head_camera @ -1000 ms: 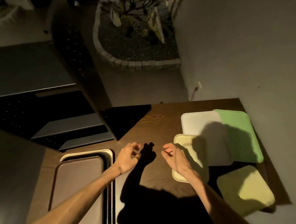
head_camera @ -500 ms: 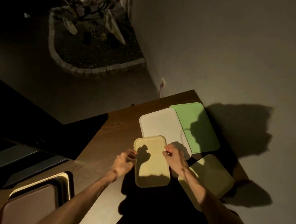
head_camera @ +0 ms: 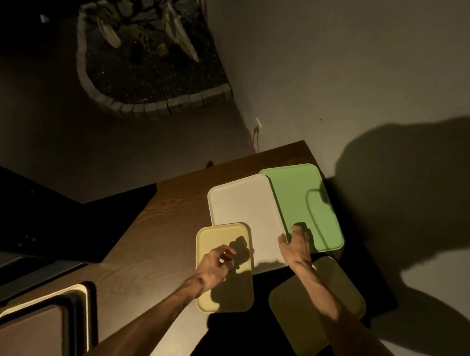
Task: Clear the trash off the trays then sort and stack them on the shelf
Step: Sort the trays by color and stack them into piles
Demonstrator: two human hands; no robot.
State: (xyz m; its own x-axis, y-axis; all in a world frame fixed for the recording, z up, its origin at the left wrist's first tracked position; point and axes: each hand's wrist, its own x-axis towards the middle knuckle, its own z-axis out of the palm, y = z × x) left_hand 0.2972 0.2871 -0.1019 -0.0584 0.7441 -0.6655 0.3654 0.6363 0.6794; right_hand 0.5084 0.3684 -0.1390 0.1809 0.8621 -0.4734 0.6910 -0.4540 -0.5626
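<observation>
Dim room, wooden table (head_camera: 151, 244) by the wall, four trays laid out bare.

Right hand (head_camera: 297, 246) just left the yellow tray (head_camera: 220, 296) for the white tray (head_camera: 243, 200) / green tray (head_camera: 304, 199) edge, fingers curled there; left hand (head_camera: 215, 262) loosely curled over yellow, grip unclear. Looks like sorting's starting. Olive tray (head_camera: 302, 318) nearest. No writing visible.

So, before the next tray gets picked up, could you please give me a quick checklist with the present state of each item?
1. Small yellow tray free of trash: ok, as far as the shadow allows.
2. White tray free of trash: ok.
3. Green tray free of trash: ok.
4. Right hand at the white and green trays' near edges; grip: cannot tell.
5. Left hand empty, fingers curled over the yellow tray: ok.
6. Olive tray clean: cannot tell, deep shadow.
</observation>
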